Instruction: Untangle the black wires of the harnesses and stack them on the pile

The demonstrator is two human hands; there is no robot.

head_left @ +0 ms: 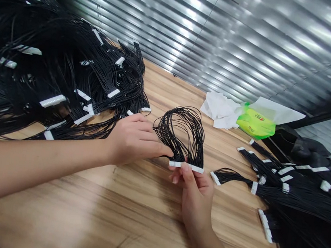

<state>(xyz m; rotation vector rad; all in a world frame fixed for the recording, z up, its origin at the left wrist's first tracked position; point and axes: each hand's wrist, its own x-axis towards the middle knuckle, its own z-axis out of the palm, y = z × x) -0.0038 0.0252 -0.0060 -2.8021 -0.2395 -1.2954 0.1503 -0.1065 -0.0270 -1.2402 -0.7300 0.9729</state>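
Observation:
A looped bundle of thin black wires (179, 132) stands up from a white multi-pin connector strip (186, 166) at the middle of the wooden table. My right hand (196, 191) is shut on that strip, pinching it from below between thumb and fingers. My left hand (135, 141) lies flat on the table with its fingers together, and the fingertips touch the lower left of the wire loop. It does not appear to grip the wires. A large heap of black wire harnesses with white connectors (59, 73) lies just behind my left wrist and forearm.
A second pile of black harnesses with white connectors (293, 193) lies at the right of the wooden table (129, 213). Crumpled white paper (220, 111) and a green packet (255, 123) lie at the back. Dark material (306, 144) is at the right, behind the pile, and a slatted metal blind (196, 30) rises behind the table.

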